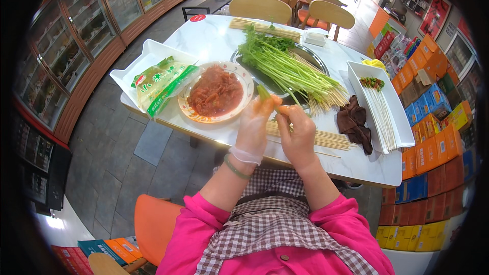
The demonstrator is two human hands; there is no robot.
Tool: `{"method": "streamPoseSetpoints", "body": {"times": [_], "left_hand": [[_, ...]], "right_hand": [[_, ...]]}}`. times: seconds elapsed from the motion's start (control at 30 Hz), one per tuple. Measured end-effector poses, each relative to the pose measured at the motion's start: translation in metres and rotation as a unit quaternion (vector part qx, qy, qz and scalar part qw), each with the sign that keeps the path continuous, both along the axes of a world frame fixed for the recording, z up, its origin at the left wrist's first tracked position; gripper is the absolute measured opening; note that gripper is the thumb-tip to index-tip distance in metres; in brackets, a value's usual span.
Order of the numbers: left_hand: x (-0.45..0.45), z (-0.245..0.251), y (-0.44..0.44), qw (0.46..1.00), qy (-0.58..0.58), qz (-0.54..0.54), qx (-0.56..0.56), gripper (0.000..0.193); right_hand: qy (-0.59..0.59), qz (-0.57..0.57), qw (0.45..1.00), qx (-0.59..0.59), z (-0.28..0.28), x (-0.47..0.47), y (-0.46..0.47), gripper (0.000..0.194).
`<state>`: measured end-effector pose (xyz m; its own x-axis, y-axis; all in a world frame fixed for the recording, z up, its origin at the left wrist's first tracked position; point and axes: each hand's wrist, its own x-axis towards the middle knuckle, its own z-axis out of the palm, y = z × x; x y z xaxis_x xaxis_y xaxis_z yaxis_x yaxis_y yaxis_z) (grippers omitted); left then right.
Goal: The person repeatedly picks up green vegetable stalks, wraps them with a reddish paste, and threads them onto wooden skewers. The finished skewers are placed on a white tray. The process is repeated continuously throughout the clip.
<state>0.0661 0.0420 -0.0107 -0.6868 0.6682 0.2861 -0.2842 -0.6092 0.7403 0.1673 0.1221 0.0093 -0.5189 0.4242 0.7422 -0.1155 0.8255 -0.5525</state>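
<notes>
In front of me, my left hand point(254, 122), in a clear plastic glove, holds a small green piece point(263, 92), possibly a pepper. The fingers of my bare right hand point(297, 124) are pinched together against the left fingertips; what lies between them is hidden. Bamboo skewers point(332, 139) lie on the table beneath my hands. Left of them stands a patterned plate point(183, 103) of reddish marinated meat slices point(216, 89). Beyond my hands, a bunch of cilantro point(290, 65) rests across a steel tray point(323, 61) with more skewers.
A white tray point(124, 74) at left holds a printed plastic bag point(160, 84). The right-hand white tray point(401, 133) holds filled skewers point(376, 99), beside a crumpled dark brown cloth point(355, 122). More skewers point(263, 28) and a small white box point(315, 37) lie at the far edge.
</notes>
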Motion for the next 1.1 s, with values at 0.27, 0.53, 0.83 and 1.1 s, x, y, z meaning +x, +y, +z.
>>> {"method": "streamPoseSetpoints", "body": {"times": [0.27,0.53,0.83,1.1], "left_hand": [[0.001,0.003,-0.006,1.0,0.002,0.014,-0.024,0.031],[0.003,-0.007,-0.004,0.998,-0.028,-0.056,0.024,0.031],[0.004,-0.005,-0.007,0.997,0.012,-0.074,0.023,0.036],[0.005,-0.005,-0.004,0.997,0.059,-0.046,-0.003,0.031]], "right_hand": [[0.003,-0.002,1.0,0.008,0.006,0.008,-0.005,0.012],[0.008,0.016,0.998,-0.052,-0.003,0.007,-0.01,0.009],[0.0,0.03,0.987,-0.156,-0.004,0.01,-0.009,0.007],[-0.02,0.024,0.987,-0.158,-0.005,0.012,-0.007,0.005]]}}
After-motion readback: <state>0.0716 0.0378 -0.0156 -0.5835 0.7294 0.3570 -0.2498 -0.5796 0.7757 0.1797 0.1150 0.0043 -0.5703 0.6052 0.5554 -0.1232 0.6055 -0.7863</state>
